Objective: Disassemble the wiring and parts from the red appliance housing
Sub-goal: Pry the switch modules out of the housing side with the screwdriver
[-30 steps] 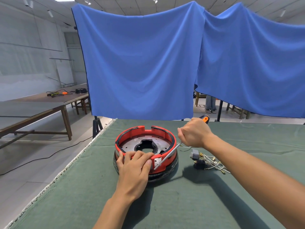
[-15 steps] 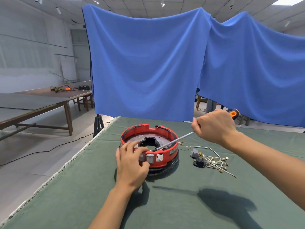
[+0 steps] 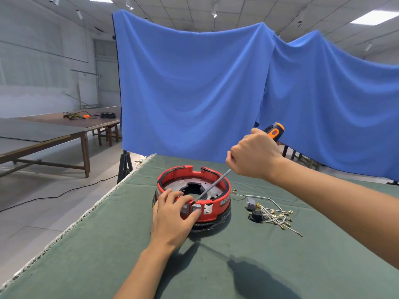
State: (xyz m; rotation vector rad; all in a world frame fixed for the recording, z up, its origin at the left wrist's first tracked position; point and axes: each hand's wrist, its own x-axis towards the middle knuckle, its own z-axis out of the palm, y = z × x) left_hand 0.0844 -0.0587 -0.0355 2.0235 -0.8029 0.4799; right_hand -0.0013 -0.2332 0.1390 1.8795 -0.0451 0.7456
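on the green cloth table [image 3: 108, 244], before blue drapes [image 3: 194, 93], my left hand [image 3: 172, 216] pinches the red housing [image 3: 218, 209]; my right hand [image 3: 254, 156] grips a screwdriver [image 3: 212, 186] beside loose wires [image 3: 274, 214].

A green-clothed table [image 3: 97, 244] bore the red appliance housing [image 3: 216, 213] and, just beside it, a loose bundle of wires [image 3: 273, 216].

Left hand [image 3: 170, 219] low, fingers [image 3: 168, 195] seemingly curled; right hand [image 3: 254, 156] high, fisted.
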